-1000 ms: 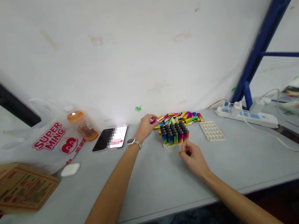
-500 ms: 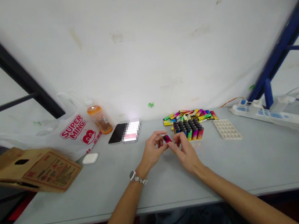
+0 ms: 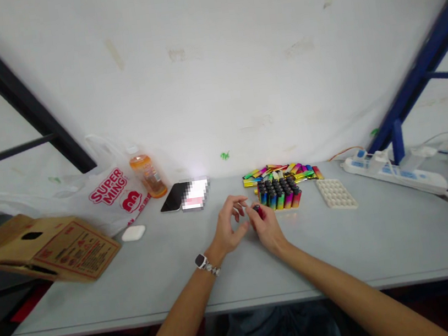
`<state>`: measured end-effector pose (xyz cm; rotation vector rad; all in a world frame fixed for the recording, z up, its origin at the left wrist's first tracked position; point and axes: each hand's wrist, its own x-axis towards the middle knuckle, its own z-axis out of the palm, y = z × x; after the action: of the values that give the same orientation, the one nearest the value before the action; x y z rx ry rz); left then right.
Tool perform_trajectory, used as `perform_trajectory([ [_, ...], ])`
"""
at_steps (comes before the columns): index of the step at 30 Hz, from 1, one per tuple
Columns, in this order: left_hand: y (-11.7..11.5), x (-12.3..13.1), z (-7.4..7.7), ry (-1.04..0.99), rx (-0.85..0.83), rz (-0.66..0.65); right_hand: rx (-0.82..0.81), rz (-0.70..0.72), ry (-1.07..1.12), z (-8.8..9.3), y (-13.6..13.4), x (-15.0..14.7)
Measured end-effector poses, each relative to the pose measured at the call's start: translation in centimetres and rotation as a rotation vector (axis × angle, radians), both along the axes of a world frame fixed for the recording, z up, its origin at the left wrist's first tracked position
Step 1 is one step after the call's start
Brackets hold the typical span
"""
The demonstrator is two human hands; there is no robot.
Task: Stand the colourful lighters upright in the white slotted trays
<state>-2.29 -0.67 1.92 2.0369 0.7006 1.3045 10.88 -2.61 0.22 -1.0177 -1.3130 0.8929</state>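
My right hand [image 3: 265, 227] pinches a small red and black lighter [image 3: 257, 209] just above the grey table [image 3: 221, 268]. My left hand [image 3: 229, 225], with a watch on its wrist, hovers right beside it, fingers loosely curled and apart, holding nothing. Just behind the hands stands a tray of upright rainbow-coloured lighters [image 3: 279, 196]. Behind that lies a loose pile of colourful lighters [image 3: 278, 172] against the wall.
A white empty holder tray [image 3: 336, 194] lies right of the lighters. A power strip [image 3: 391, 174] with cables sits far right. A phone [image 3: 186, 195], orange drink bottle [image 3: 147, 171], plastic bag [image 3: 102, 192], white earbud case [image 3: 133, 233] and cardboard box [image 3: 53, 254] lie to the left.
My left hand came back from the loose pile with a lighter, passed it to my right hand, and has now let go. My head view shifted slightly left.
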Motion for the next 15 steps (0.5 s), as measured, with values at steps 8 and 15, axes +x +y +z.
perform_trajectory([
  [8,0.0,-0.1,0.2,0.041,-0.166,-0.015,-0.027,0.018,0.052,-0.7,0.3,-0.9],
  [15,-0.3,0.1,0.5,0.064,-0.208,-0.018,0.028,-0.035,0.037,-1.5,0.4,-0.8],
])
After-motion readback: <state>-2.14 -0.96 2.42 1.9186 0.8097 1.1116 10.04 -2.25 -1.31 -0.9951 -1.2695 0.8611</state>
